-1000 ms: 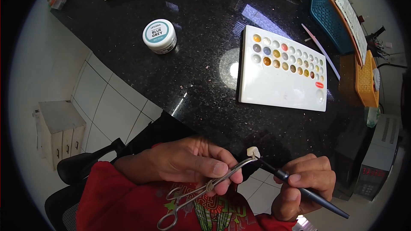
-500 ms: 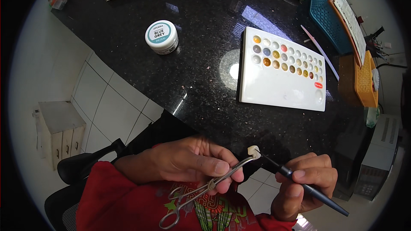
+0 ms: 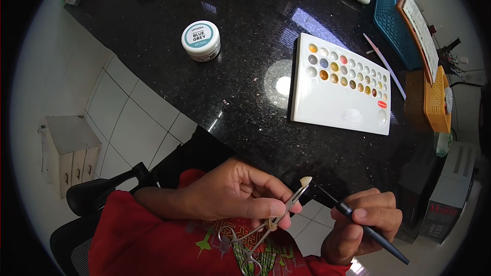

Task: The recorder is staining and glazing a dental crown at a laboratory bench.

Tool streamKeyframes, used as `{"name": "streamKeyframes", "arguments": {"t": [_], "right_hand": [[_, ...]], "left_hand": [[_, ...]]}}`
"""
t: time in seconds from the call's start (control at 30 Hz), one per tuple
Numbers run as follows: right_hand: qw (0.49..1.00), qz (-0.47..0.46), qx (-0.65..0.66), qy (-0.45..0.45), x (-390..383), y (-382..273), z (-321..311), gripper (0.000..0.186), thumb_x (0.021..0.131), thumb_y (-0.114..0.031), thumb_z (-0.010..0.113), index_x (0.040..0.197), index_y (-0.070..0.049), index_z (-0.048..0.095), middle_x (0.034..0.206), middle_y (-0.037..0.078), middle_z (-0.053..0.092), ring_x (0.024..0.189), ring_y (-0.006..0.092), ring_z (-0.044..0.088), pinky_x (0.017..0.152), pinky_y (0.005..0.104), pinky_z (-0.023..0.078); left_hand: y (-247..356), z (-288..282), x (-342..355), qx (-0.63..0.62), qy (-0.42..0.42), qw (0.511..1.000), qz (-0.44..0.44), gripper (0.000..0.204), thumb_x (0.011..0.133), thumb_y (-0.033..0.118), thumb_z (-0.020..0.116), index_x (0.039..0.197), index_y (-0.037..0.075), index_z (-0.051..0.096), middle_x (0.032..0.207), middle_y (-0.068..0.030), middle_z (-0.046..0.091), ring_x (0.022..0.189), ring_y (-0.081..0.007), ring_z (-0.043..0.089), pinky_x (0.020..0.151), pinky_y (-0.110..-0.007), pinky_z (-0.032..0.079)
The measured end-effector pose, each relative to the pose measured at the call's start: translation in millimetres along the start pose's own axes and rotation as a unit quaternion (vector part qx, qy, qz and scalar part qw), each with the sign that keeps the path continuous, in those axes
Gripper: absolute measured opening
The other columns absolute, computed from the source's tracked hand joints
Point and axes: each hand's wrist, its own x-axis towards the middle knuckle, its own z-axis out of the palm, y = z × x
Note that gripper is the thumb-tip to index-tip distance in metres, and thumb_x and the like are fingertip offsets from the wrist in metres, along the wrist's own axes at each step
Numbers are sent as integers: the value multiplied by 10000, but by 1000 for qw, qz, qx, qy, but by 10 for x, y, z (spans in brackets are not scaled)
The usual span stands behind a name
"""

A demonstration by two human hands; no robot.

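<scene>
Left hand's (image 3: 248, 194) grip wrapped forceps (image 3: 270, 224); tips held tooth-shaped piece (image 3: 305, 181) near tabletop (image 3: 245, 128) edge, likely keeping fingers clear. Right hand's (image 3: 364, 222) grip pinched thin-tipped tool (image 3: 377, 236) pen-like, presumably for control, tip just beside piece. Palette (image 3: 335, 106) lay flat, probably within reach.

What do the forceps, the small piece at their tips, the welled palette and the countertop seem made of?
Forceps: metal, probably steel; silvery shine.
Small cream piece: perhaps ceramic; pale and smooth-looking, but too small to be sure.
Welled palette: glazed ceramic or glossy plastic; its white surface is smooth and shiny, so either fits.
Countertop: likely polished granite; black, speckled, mirroring light.
</scene>
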Motion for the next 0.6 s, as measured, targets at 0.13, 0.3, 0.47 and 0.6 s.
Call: {"name": "streamKeyframes", "arguments": {"t": [0.13,0.3,0.47,0.6], "right_hand": [[1000,2,-4,-22,22,14,-9,308,848,-341,630,857,-75,475,691,45,467,491,88,473,446,172,356],[1000,-1,13,-20,29,20,-92,267,837,-272,644,853,-65,477,692,41,474,484,93,468,461,185,375],[989,-25,110,-99,174,119,-221,116,689,43,619,804,39,631,701,135,614,546,206,614,520,276,522],[991,-72,103,-50,169,135,-178,122,699,10,639,811,58,633,687,134,625,575,208,631,480,270,508]], "left_hand": [[-18,9,-2,13,15,1000,14,270,885,132,596,1104,-25,596,913,-97,673,805,-78,625,638,-172,503],[3,32,73,26,3,999,22,260,884,124,597,1093,-31,602,917,-104,674,799,-80,628,639,-171,502],[24,76,37,39,96,995,-10,265,833,83,638,1030,-92,607,884,-166,674,739,-139,646,631,-207,514],[-198,49,69,18,158,978,135,282,775,117,691,881,-129,604,710,-210,652,578,-212,656,530,-284,555]]}}
